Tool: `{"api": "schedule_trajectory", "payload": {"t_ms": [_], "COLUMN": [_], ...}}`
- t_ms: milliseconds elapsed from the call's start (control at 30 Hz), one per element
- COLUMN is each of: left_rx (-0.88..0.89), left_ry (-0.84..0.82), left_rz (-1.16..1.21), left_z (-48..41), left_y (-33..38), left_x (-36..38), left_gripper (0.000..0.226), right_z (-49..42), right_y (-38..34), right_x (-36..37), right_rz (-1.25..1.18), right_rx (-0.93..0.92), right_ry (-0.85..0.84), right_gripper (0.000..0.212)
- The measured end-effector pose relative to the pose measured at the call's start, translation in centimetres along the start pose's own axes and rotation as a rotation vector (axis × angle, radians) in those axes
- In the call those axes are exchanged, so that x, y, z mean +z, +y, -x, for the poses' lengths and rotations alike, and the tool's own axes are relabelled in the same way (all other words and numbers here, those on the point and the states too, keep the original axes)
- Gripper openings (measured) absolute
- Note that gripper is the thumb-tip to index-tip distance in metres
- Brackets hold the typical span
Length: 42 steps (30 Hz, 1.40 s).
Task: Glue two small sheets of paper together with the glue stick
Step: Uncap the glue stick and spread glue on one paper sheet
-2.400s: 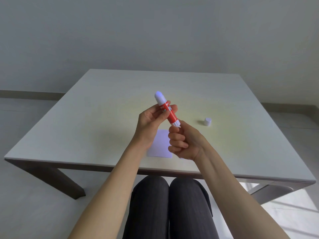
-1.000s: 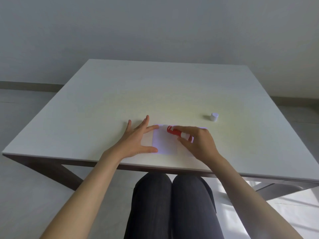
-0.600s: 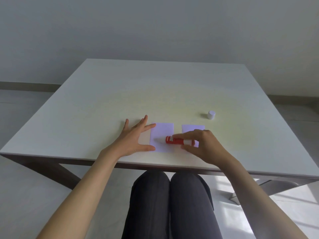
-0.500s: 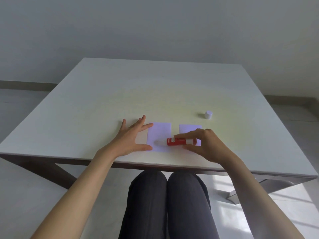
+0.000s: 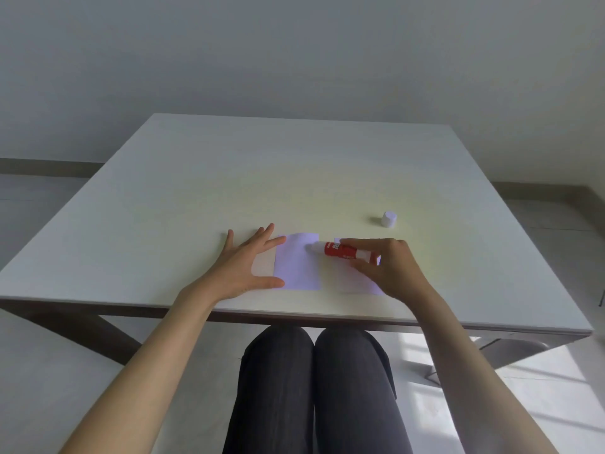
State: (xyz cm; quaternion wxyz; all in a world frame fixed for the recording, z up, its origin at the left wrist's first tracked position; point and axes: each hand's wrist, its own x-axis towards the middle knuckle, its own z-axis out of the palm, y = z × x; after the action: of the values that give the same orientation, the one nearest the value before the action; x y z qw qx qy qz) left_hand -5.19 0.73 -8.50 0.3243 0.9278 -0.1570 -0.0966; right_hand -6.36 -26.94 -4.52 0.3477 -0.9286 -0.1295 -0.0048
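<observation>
A person sits at a pale square table (image 5: 196,178), dark-trousered knees (image 5: 314,381) showing under its near edge. Two small sheets of paper lie flat side by side near that edge, apart from each other: the left sheet (image 5: 296,270) and, at its 3 o'clock, the right sheet (image 5: 353,280), which the right hand partly covers. The left hand (image 5: 244,267) lies spread and flat, fingers apart, gripping nothing; its forefinger tip and thumb tip touch the left sheet's left edge, pinning it to the table. The right hand (image 5: 389,267) pinches the red glue stick (image 5: 340,250) between thumb and fingers at its rear end. The stick lies almost level, its uncapped pale tip pointing toward 9 o'clock and resting at the left sheet's upper right part. The white cap (image 5: 388,219) stands alone on the table at 1 o'clock from the right hand, well apart from both sheets.
</observation>
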Motion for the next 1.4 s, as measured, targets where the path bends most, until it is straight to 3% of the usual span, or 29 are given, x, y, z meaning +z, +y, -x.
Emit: {"api": "schedule_trajectory", "payload": {"t_ms": [167,467,633,700,800,933,1033,1133,1267,1400], "left_rx": [-0.005,0.009,0.028,0.037,0.042,0.061,0.067,0.096,0.09,0.028], "left_ry": [0.003,0.012,0.009,0.008,0.022,0.031,0.093,0.264,0.341,0.53], "left_rz": [-0.014,0.018,-0.005,-0.019,-0.021,-0.022,0.096,0.414,0.807,0.841], "left_z": [-0.1,-0.1,-0.2,-0.1,0.1,0.2,0.4,0.4,0.0,-0.7], "left_y": [-0.2,-0.3,-0.2,-0.2,-0.4,-0.1,0.9,4.1,8.8,8.8], "left_x": [0.1,0.2,0.1,0.2,0.2,0.1,-0.4,-0.5,1.2,0.7], "left_gripper": [0.086,0.094,0.088,0.087,0.085,0.087,0.082,0.053,0.019,0.008], "right_z": [0.7,-0.8,0.8,0.9,1.1,1.7,1.9,2.3,2.4,2.8], "right_y": [-0.8,-1.9,-1.5,-0.9,-0.6,-0.7,-1.5,-3.3,-5.2,-5.4], "right_x": [0.0,1.9,1.8,0.9,-0.2,-0.4,1.1,3.4,5.7,5.9], "right_rz": [-0.003,0.047,-0.063,-0.109,-0.553,-1.281,-1.549,-1.686,-1.695,-1.316], "right_rx": [-0.109,-0.06,-0.058,-0.039,0.112,0.312,0.413,0.451,0.45,0.394], "right_ry": [-0.126,0.022,-0.112,-0.043,0.107,0.022,-0.064,-0.139,-0.203,-0.087], "right_gripper": [0.035,0.034,0.034,0.032,0.028,0.032,0.034,0.035,0.023,0.039]}}
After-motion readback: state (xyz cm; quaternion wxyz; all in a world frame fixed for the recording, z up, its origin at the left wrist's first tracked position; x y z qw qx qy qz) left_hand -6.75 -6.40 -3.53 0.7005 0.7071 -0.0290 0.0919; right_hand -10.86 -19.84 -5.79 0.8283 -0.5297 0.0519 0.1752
